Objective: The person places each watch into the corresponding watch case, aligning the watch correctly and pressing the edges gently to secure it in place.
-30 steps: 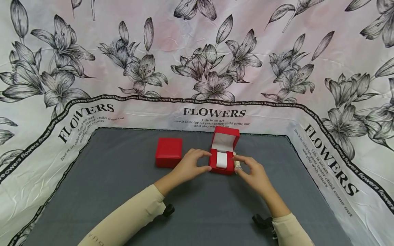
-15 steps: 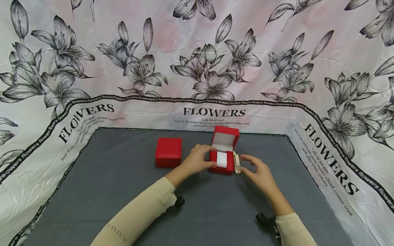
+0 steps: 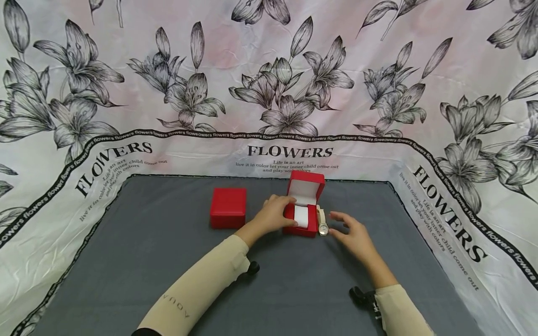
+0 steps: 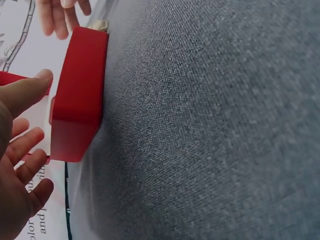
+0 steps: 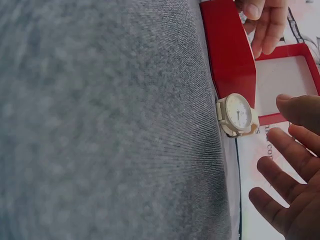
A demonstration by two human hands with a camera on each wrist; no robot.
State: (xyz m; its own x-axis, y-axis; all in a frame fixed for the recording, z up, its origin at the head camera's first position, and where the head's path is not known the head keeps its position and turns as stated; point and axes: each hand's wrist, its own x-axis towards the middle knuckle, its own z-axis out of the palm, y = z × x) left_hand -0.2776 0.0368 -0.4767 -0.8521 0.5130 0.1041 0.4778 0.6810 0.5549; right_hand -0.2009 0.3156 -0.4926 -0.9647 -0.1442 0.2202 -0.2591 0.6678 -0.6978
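An open red watch box point(image 3: 312, 226) stands near the back of the table, its lid point(image 3: 306, 189) tilted up and a white cushion point(image 3: 300, 216) inside. My left hand point(image 3: 271, 215) reaches over the box's left side, thumb and fingers parted around the near end of the cushion. In the left wrist view that hand point(image 4: 20, 145) shows its fingers spread beside the red wall. A cream wristwatch point(image 5: 237, 114) lies against the box's right side, dial facing out. My right hand point(image 3: 353, 235) hovers just right of the watch, fingers apart and holding nothing.
A second red box point(image 3: 228, 208), lid down, sits to the left of the open one. Grey cloth point(image 3: 176, 242) covers the table. A white flower-printed curtain point(image 3: 290, 93) rises behind it. Black wrist-camera mounts point(image 3: 361, 297) hang beneath the sleeves.
My left hand has moved right and in over the open box toward the cushion. My right hand has drawn slightly right, off the watch, leaving it uncovered beside the box.
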